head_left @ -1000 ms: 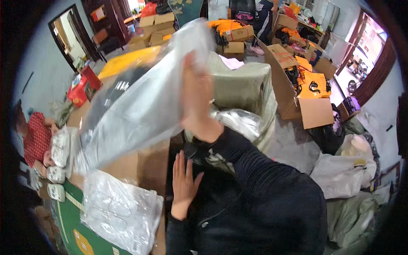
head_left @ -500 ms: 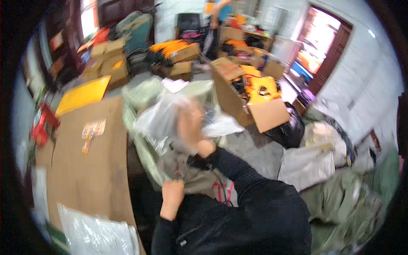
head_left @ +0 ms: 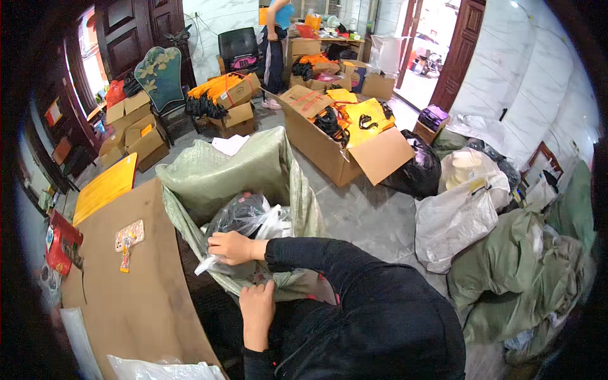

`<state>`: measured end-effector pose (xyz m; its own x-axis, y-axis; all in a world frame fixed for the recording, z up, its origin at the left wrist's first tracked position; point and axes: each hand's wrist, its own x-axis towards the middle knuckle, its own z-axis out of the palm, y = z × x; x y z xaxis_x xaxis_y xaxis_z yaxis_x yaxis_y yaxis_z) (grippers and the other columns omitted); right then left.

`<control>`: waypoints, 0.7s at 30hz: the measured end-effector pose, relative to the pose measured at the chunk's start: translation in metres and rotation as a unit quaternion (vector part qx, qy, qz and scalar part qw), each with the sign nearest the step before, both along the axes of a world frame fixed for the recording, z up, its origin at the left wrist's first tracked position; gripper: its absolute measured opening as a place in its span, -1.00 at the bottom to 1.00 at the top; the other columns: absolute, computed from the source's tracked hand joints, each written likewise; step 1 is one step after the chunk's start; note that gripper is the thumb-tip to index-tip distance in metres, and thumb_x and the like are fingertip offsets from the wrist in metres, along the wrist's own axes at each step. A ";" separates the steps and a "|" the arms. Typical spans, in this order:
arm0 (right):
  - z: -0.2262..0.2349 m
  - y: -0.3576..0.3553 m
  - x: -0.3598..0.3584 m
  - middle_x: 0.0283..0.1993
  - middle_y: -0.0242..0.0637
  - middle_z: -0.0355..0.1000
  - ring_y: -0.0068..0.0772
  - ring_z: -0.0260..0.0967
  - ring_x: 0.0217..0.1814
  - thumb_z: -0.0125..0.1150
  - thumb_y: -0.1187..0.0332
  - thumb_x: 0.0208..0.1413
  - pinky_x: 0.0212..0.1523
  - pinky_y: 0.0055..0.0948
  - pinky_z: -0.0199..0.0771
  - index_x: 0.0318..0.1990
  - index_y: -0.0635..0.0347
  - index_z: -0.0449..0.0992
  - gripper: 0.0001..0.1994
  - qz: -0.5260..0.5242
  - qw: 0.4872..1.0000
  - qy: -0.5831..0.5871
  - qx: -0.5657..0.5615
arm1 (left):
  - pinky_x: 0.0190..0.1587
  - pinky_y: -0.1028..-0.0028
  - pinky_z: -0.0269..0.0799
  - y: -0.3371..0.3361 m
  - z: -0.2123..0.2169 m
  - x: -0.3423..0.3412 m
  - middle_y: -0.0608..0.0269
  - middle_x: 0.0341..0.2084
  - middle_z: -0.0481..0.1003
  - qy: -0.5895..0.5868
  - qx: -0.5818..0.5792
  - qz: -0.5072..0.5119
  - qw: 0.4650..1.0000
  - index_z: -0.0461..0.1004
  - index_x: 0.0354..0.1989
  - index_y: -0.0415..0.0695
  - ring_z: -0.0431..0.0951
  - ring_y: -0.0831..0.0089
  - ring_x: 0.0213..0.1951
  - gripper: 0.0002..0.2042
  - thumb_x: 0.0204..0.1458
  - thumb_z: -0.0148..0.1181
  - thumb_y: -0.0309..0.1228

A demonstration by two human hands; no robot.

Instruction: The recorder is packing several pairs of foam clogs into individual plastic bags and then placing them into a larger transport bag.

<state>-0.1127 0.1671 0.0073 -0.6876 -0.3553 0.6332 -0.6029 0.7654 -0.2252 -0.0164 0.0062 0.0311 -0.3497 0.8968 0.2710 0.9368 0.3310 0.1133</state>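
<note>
A large pale-green woven sack [head_left: 215,161] stands in front of me with its mouth wide. Inside it lies a clear plastic bag [head_left: 273,221] with dark contents, and whitish plastic lies around it. My right hand [head_left: 233,247] reaches across into the sack's mouth, its fingers curled on the clear plastic bag. Nearer to me, my left hand [head_left: 257,311] is closed on the near rim of the sack. What lies deeper in the sack is hidden.
At left is a brown board-topped table [head_left: 139,291] with a phone [head_left: 130,235] on it. Beyond the sack stands a cardboard box [head_left: 320,149] of orange bags. Filled white [head_left: 453,231] and green sacks [head_left: 513,266] lie at right. A person [head_left: 273,47] stands at the back.
My right hand, blurred and raised with clear plastic earlier, is now lower and further left, in the sack's mouth. My left hand stays at the rim. The view has shifted.
</note>
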 end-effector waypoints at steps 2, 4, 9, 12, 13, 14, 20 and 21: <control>-0.012 0.001 0.001 -0.31 -0.28 0.26 -0.22 0.32 -0.30 0.24 0.31 -0.22 -0.39 -0.26 0.44 -0.37 0.13 0.37 -0.77 0.031 0.999 0.025 0.034 | -0.35 0.30 0.26 -0.003 0.002 0.000 0.26 -0.63 0.41 0.004 0.030 -0.003 1.000 0.44 -0.27 -0.09 0.45 0.27 -0.47 -0.74 -0.23 0.15 -0.52; -0.028 0.007 0.007 -0.33 -0.21 0.28 -0.11 0.34 -0.28 0.22 0.31 -0.17 -0.39 -0.20 0.41 -0.38 0.15 0.34 -0.78 0.101 0.987 -0.060 0.109 | -0.36 0.30 0.25 -0.001 0.003 -0.001 0.25 -0.65 0.39 0.010 0.062 -0.008 0.998 0.45 -0.33 -0.10 0.44 0.27 -0.51 -0.81 -0.19 0.13 -0.51; -0.035 0.007 0.004 -0.38 -0.18 0.36 -0.03 0.38 -0.28 0.22 0.29 -0.24 -0.33 -0.12 0.37 -0.43 0.20 0.41 -0.77 0.155 0.956 -0.236 0.077 | -0.39 0.29 0.25 -0.005 0.001 0.000 0.22 -0.67 0.38 -0.002 0.077 0.028 0.997 0.44 -0.27 -0.12 0.43 0.26 -0.53 -0.76 -0.20 0.14 -0.53; -0.037 0.006 -0.003 -0.40 -0.16 0.42 0.01 0.41 -0.30 0.23 0.29 -0.28 -0.33 -0.09 0.38 -0.43 0.17 0.46 -0.78 0.116 0.962 -0.236 0.069 | -0.40 0.28 0.25 -0.003 0.005 -0.001 0.21 -0.71 0.35 -0.003 0.087 0.031 0.996 0.43 -0.26 -0.12 0.42 0.23 -0.56 -0.76 -0.18 0.15 -0.52; -0.038 0.003 -0.004 -0.40 -0.15 0.43 0.02 0.41 -0.30 0.24 0.28 -0.28 -0.33 -0.09 0.38 -0.42 0.17 0.47 -0.77 0.102 0.966 -0.230 0.066 | -0.40 0.28 0.25 -0.004 0.003 -0.002 0.21 -0.71 0.35 -0.003 0.085 0.031 0.996 0.43 -0.26 -0.12 0.42 0.23 -0.56 -0.76 -0.18 0.15 -0.52; -0.038 0.000 -0.004 -0.40 -0.15 0.43 0.02 0.41 -0.30 0.24 0.28 -0.28 -0.33 -0.09 0.38 -0.42 0.17 0.47 -0.77 0.102 0.966 -0.230 0.065 | -0.40 0.27 0.26 -0.005 0.000 -0.002 0.21 -0.72 0.35 -0.004 0.088 0.033 0.996 0.43 -0.25 -0.12 0.42 0.22 -0.57 -0.76 -0.17 0.16 -0.51; -0.048 0.014 0.007 -0.47 0.00 0.45 0.12 0.42 -0.35 0.24 0.20 -0.30 -0.35 -0.03 0.39 -0.46 0.27 0.49 -0.70 0.091 0.957 -0.269 0.057 | -0.41 0.26 0.27 0.002 -0.002 -0.001 0.20 -0.74 0.37 -0.016 0.094 0.042 0.995 0.45 -0.30 -0.09 0.43 0.22 -0.57 -0.79 -0.18 0.18 -0.47; -0.037 -0.010 0.008 -0.40 -0.04 0.46 0.08 0.41 -0.31 0.21 0.24 -0.23 -0.31 -0.07 0.39 -0.38 0.25 0.49 -0.72 0.123 0.940 -0.305 0.095 | -0.41 0.26 0.27 -0.021 -0.008 -0.004 0.20 -0.74 0.38 -0.025 0.085 0.071 0.993 0.45 -0.31 -0.09 0.44 0.22 -0.57 -0.80 -0.19 0.18 -0.46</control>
<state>-0.1051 0.1572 -0.0295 -0.7844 -0.6177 0.0570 -0.5696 0.6809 -0.4604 -0.0207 -0.0146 0.0234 -0.4865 0.7796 0.3944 0.8736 0.4319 0.2241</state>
